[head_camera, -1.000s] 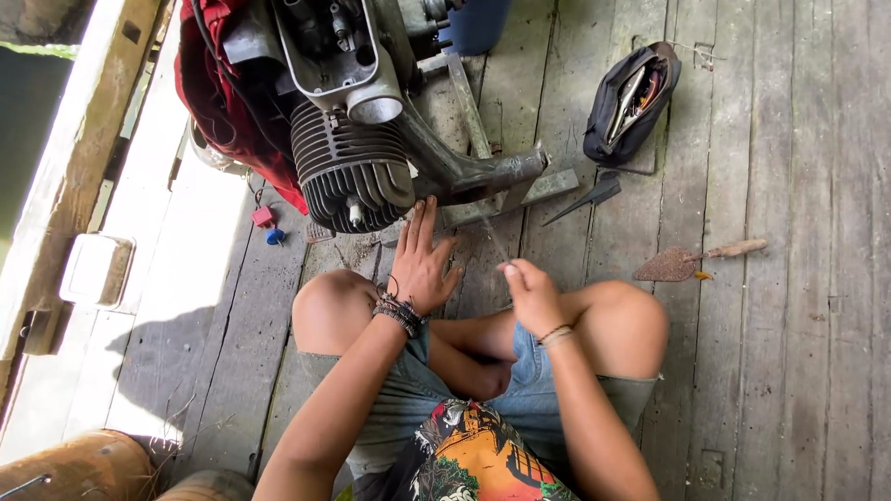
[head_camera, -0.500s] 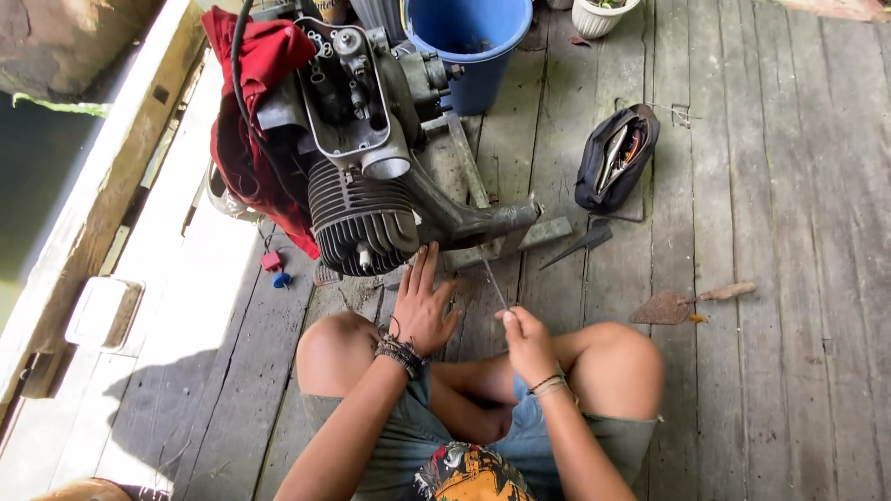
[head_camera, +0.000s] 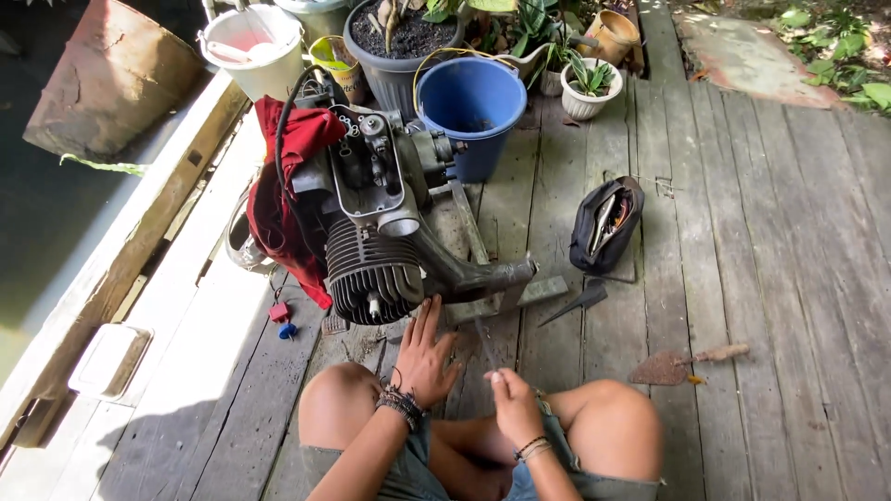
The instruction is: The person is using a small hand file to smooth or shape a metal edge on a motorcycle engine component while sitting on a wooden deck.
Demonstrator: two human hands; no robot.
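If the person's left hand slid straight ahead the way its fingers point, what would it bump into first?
Most likely the dark finned metal engine cylinder: the left hand lies flat on the grey wooden planks, fingers aimed at it, though depth is hard to judge.

Weathered grey planks (head_camera: pixel 770 278) make the floor, sunlit on the left and at the far right corner. A wooden beam (head_camera: pixel 121 250) edges the deck on the left, dark ground beyond it. Potted plants (head_camera: pixel 585 88) and buckets (head_camera: pixel 255 46) line the far side.
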